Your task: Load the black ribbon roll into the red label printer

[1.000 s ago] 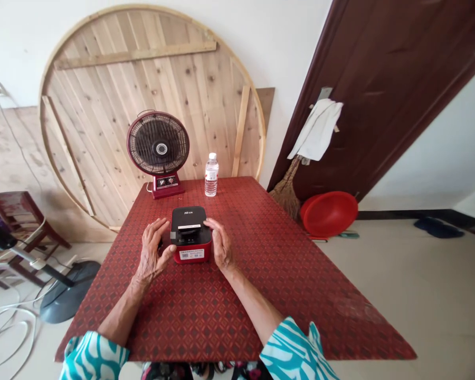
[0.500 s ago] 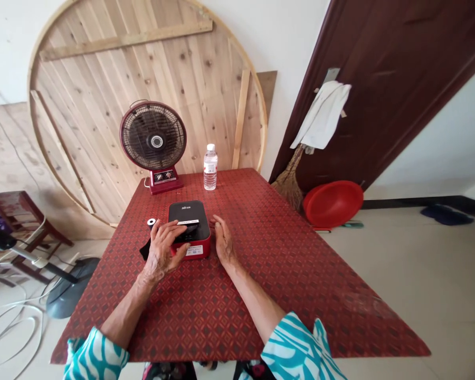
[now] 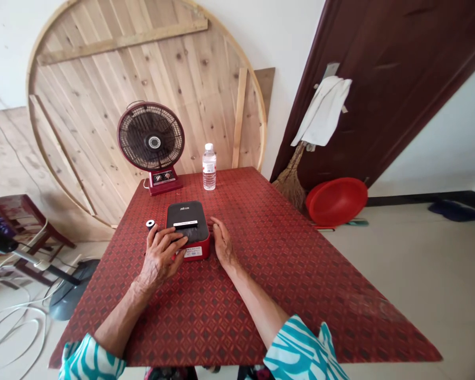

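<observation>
A red box with a black top (image 3: 184,211) sits on the patterned red tablecloth in front of me. A white strip (image 3: 185,224) lies across its top, and a white label is on its front side. My left hand (image 3: 161,252) rests over the front left corner, fingers stretched out on the black top, hiding that corner. Beside the box's right side, my right hand (image 3: 223,243) stands on edge with fingers extended and nothing in it. Whether its fingertips touch the box I cannot tell. Just behind my left fingers is a dark spool (image 3: 150,224) with a white end.
A dark red fan (image 3: 152,145) and a water bottle (image 3: 209,168) stand toward the back of the table (image 3: 293,274). A large round wooden board (image 3: 206,95) leans on the wall behind. Right of the table are a broom (image 3: 293,182) and a red basin (image 3: 337,201).
My left hand has slid slightly toward me, uncovering more of the white strip. A black piece seen beside the box's left is now out of sight. My right hand has barely moved.
</observation>
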The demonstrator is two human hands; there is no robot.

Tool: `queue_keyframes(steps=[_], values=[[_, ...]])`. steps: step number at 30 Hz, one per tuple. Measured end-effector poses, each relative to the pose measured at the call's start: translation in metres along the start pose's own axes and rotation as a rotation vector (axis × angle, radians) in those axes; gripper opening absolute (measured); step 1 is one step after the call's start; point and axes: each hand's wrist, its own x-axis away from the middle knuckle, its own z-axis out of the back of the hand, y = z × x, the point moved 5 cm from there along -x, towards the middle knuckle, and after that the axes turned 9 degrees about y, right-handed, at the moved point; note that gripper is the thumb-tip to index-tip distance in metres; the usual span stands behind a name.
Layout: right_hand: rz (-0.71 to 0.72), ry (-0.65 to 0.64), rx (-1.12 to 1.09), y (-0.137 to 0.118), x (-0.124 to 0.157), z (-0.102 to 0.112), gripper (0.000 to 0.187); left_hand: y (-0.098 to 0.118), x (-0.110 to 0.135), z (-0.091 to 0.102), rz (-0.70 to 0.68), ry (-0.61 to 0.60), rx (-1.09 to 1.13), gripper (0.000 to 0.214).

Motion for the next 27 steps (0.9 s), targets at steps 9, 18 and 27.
queue_keyframes(steps=[9,18,27], values=[[0.009,-0.003,0.116,-0.010,0.001,0.004,0.044,-0.012,-0.001,0.004,0.216,0.018,0.141,0.026],[-0.006,-0.006,0.116,-0.009,0.001,0.003,0.050,-0.078,0.009,0.000,1.071,0.080,0.557,0.036],[-0.023,-0.040,0.085,-0.005,0.000,0.000,0.047,-0.072,0.020,-0.018,1.339,-0.320,0.848,0.042]])
